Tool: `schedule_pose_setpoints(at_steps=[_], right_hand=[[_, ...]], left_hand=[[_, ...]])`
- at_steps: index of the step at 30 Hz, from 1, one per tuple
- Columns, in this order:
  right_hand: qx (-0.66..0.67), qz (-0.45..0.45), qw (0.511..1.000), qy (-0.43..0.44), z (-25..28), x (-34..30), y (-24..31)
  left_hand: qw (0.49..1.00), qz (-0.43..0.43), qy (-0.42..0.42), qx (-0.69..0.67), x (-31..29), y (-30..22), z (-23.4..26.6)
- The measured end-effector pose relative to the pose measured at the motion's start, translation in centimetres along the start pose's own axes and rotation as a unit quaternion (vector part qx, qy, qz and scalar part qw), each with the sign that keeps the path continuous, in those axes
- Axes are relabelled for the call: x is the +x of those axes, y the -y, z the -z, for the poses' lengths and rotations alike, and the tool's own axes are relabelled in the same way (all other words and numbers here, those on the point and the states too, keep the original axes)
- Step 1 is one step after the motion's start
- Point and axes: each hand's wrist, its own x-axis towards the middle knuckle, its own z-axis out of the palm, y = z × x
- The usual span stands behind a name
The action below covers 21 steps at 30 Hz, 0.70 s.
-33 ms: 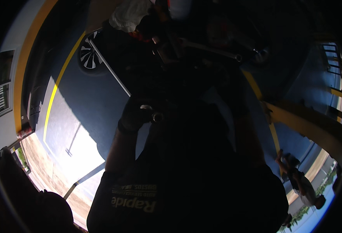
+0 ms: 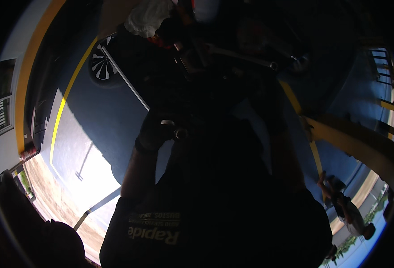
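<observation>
My left hand, in a dark glove, is closed around a metal tool with a round, hollow end. That end pokes out beside my fingers and looks like a socket or ring end, though the shade hides the rest. My right forearm reaches forward at the right; darkness swallows the hand, so neither its fingers nor anything in them shows. Farther ahead, a ring-ended wrench lies across dark, hardly readable parts. Near its left end are dim reddish-brown blocky parts.
A long pale straight strip slants from a spoked car wheel toward my left hand. A crumpled whitish cloth or cover is at the far side. A yellow beam stands right, with another person behind it.
</observation>
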Motion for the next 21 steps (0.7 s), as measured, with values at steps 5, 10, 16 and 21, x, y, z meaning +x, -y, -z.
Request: schedule_pose_setpoints(at_steps=[5, 10, 16, 21], right_hand=[[-0.170, 0.152, 0.972, -0.060, -1.8, 1.2, -1.6], [0.075, 0.135, 0.985, -0.073, -4.2, 2.3, -1.6], [0.291, -0.032, 0.955, -0.039, 0.1, 0.5, 1.3], [0.431, -0.055, 0.900, -0.032, 1.8, -0.5, 3.2]], left_hand=[[0.989, 0.026, -0.060, 0.130, -0.4, 0.3, 0.3], [0.996, 0.020, -0.007, 0.092, -0.9, 2.2, 2.1], [0.999, 0.035, 0.006, 0.021, -0.3, 2.3, 1.9], [0.997, 0.054, 0.037, -0.045, -0.4, 3.4, 2.4]])
